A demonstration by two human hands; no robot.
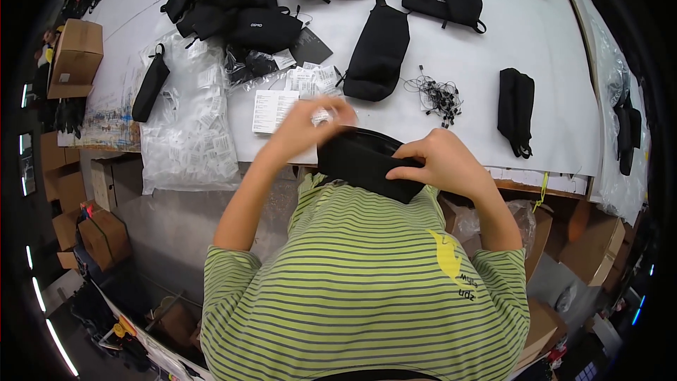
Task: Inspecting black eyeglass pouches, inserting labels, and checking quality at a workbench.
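Workshop with cartons [79, 46], piled pouches [275, 32]

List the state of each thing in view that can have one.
Held pouch, mouth apparently open.
Right hand, gripping the held pouch.
Left hand, motion-blurred; grip unclear.
Cords, tangled in a pile.
Clear bag, filled with small packets, overhanging the table.

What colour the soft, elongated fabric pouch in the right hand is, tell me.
Black; the elongated fabric pouch shows best in the head view.

The pouch [352, 159] was black; the shirt [367, 275] was green with grey stripes; the table [476, 74] was white; a cardboard box [79, 49] was brown.
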